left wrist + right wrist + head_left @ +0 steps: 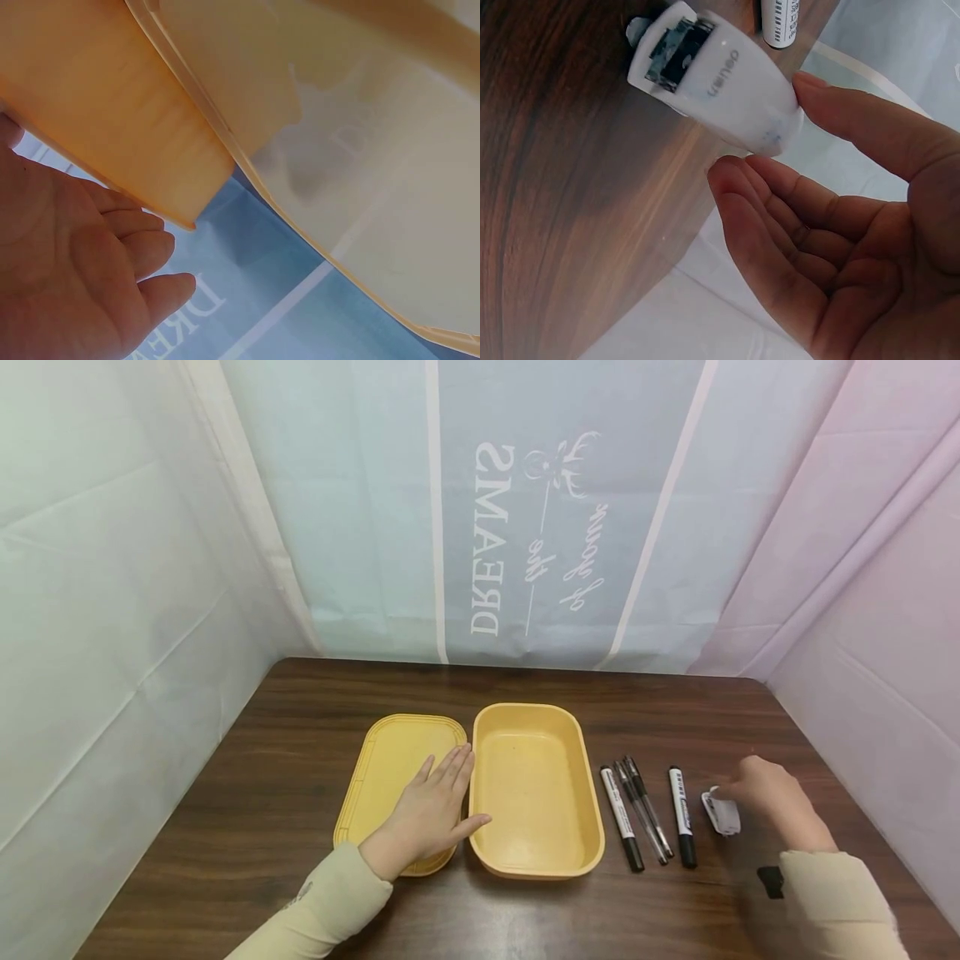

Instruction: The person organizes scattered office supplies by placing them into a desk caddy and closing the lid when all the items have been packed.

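Dark wood-grain tabletop point(465, 927) spreads beneath everything, with a yellow box point(534, 793) standing open on it. Nearest, the left sleeve point(333, 893) and right sleeve point(840, 902) are cut off by the bottom of the head view. Beside the right sleeve, well right of the box, lies a black item point(771, 882), partly covered and hard to make out.

The left hand point(431, 814) is spread flat at the box's left side, fingers straight and close together, thumb reaching over that rim. How firmly it presses cannot be told. Under it, just left of the box, a yellow lid point(401, 764) is partly hidden.

Right of the box, the right hand point(772, 793) pinches a white device point(723, 814) at one end between thumb and fingertips; the head view blurs this hand. Between box and device lie a marker point(622, 818), two pens point(649, 810) and another marker point(682, 817), the last cropped in the right wrist view.

Behind the box hangs a pale blue cloth point(375, 527) with mirrored lettering.
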Action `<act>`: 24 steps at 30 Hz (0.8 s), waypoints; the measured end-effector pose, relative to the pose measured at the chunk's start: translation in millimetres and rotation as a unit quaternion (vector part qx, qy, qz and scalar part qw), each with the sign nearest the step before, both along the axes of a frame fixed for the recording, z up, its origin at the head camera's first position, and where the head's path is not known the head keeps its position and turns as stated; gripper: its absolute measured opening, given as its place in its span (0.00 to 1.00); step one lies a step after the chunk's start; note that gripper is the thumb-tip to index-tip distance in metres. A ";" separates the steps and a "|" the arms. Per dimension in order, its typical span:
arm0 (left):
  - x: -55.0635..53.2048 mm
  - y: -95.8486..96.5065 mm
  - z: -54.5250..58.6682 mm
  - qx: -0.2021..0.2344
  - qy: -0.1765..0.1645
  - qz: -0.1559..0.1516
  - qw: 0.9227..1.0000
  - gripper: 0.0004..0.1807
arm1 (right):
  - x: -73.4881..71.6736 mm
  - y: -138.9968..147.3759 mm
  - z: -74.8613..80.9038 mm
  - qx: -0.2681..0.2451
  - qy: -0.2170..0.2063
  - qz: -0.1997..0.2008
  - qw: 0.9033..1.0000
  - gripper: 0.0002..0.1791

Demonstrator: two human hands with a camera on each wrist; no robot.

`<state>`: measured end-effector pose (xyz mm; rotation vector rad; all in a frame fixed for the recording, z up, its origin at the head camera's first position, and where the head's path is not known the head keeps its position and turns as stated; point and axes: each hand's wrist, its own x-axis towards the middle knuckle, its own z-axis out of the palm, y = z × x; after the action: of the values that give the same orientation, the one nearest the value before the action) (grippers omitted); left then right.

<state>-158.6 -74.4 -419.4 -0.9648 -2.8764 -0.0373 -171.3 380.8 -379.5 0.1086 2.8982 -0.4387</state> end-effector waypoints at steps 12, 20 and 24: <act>0.2 0.6 0.6 0.009 -0.009 0.001 1.000 0.46 | 0.1 -3.3 -8.7 0.024 0.018 -0.017 0.999 0.17; 0.4 0.9 -0.4 0.016 -0.009 -0.001 1.000 0.46 | 0.2 -3.0 -13.0 0.017 0.026 -0.015 0.999 0.18; 0.3 1.3 -1.3 0.020 -0.016 0.000 1.000 0.45 | 0.0 0.7 -13.6 0.013 0.031 -0.013 0.999 0.20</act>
<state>-158.2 -73.1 -420.6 -0.9652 -2.8940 -0.1107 -171.3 381.5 -393.1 0.1400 2.9664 -0.4162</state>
